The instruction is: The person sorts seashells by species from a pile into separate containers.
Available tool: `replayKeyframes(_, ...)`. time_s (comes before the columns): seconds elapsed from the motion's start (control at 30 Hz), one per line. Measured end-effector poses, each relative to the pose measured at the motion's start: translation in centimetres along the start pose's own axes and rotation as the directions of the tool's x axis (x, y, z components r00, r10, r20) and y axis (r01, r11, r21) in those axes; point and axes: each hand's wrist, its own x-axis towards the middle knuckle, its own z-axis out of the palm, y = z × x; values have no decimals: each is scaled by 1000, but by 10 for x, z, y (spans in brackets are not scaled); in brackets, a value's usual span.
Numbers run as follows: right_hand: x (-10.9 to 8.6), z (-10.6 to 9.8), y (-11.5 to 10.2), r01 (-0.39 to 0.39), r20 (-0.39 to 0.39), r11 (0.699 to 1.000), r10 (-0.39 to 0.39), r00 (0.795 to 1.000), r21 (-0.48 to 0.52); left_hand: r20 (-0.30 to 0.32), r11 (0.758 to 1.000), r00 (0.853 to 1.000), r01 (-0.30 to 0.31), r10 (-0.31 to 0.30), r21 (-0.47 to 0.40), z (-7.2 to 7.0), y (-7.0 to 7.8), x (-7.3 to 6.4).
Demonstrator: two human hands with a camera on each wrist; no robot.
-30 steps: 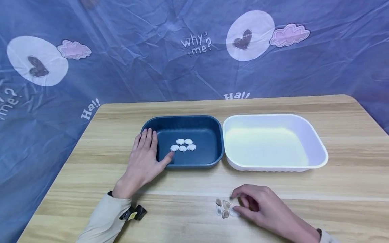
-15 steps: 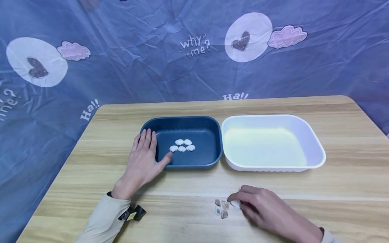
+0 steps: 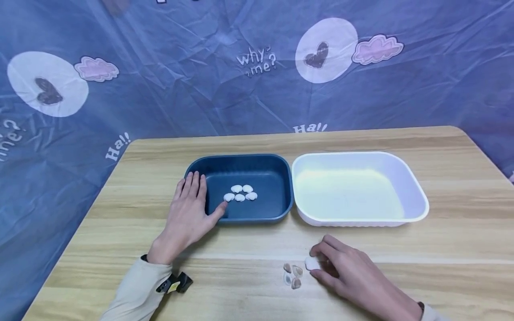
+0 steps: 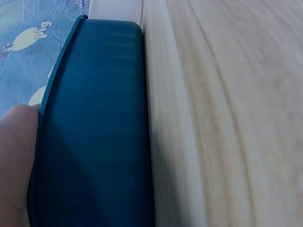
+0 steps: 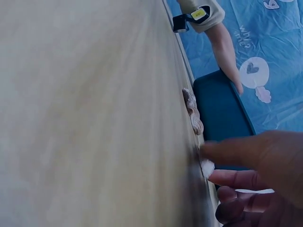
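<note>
My left hand (image 3: 190,214) rests over the left end of the dark blue tray (image 3: 261,219), fingers straight across its rim and thumb at the front edge. Several white ribbed seashells (image 3: 239,197) lie in that tray, in two short rows. My right hand (image 3: 349,272) is low over the table in front of the white tray. Its thumb and index finger pinch a white seashell (image 3: 311,263); in the right wrist view this seashell (image 5: 207,168) shows between the fingertips, close to the tabletop. Just left of it, several small brownish and pale seashells (image 3: 296,270) lie grouped on the wood.
The white tray (image 3: 365,221) stands right beside the blue one, with nothing inside. Both sit on a wood-grain table (image 3: 237,290). A blue printed cloth (image 3: 180,80) hangs behind. A black wrist device (image 3: 176,283) is strapped at the left sleeve.
The right fingers have shifted around the white seashell, which now sits slightly farther from the brownish group. My left hand has stayed on the blue tray.
</note>
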Motion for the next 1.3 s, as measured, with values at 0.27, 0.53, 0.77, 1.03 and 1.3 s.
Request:
replayKeyframes(0.27, 4, 6, 3, 55, -6, 996, -55, 998, 67, 10, 1000, 1000, 0, 0, 0, 2, -2, -1)
replayKeyframes(0.53, 10, -1, 1, 82, -60, 991, -76, 995, 106, -1, 1000, 1000, -1, 1, 6, -2, -3, 0)
replayKeyframes(0.77, 21, -11, 0, 179, -135, 979, -164, 977, 103, 11, 1000, 1000, 6, -6, 12, -3, -2, 0)
replayKeyframes(1.03, 45, -28, -7, 232, -106, 968, -221, 969, 97, 29, 1000, 1000, 6, -6, 10, -1, 1, 1)
replayKeyframes(1.3, 86, -48, -20, 309, 6, 951, -309, 951, 33, 18, 1000, 1000, 11, -11, -6, -1, 0, -1)
